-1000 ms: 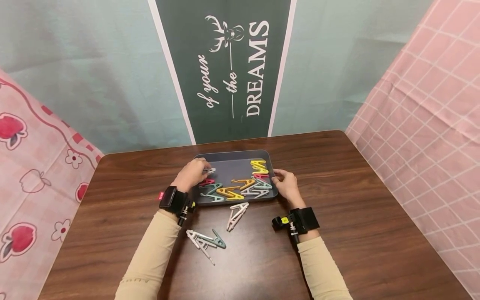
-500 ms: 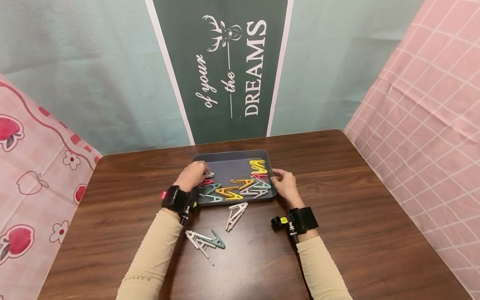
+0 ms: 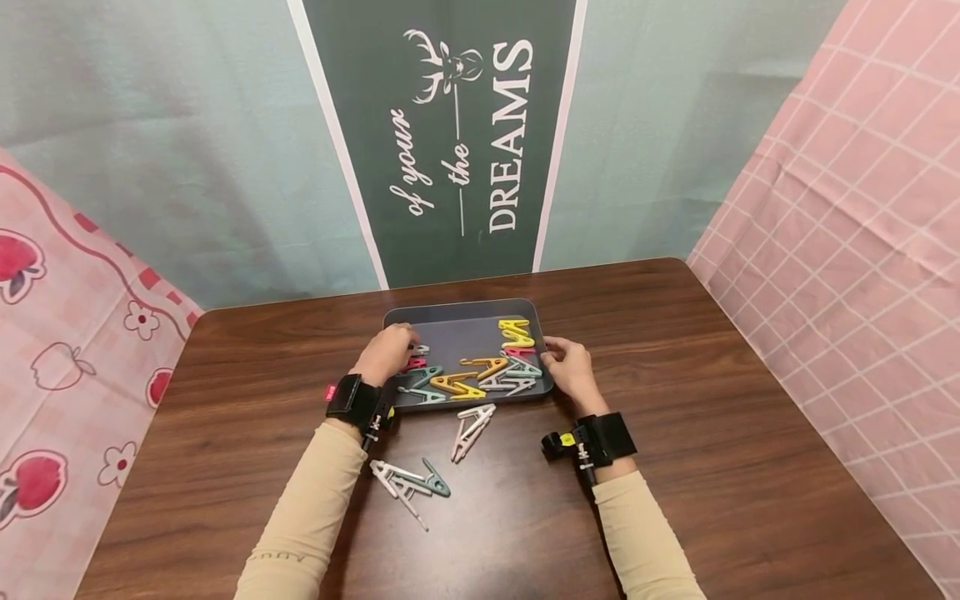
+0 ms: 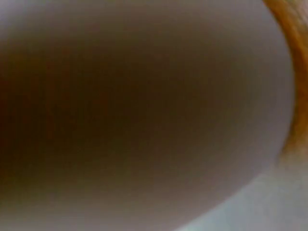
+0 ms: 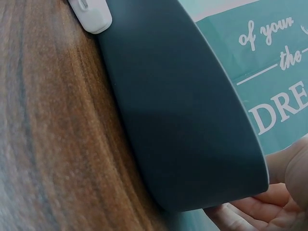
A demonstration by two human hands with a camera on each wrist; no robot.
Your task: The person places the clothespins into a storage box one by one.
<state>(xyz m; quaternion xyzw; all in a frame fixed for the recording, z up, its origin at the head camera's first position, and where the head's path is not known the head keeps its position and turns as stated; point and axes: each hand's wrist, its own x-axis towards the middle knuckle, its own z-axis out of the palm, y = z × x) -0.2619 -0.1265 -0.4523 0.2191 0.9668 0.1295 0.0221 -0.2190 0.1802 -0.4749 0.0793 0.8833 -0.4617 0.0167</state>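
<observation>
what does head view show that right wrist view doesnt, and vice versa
Only the head view: the bare left hand at the left of the dark grey rectangular tray, the coloured plastic clips inside it and the pink grid-patterned curtain.
Only the right wrist view: the tray's long outer wall, seen close up.
Both: the tray, the bare right hand at its end, a pale plastic clip outside it, the brown wooden table and green cloth with white lettering.
</observation>
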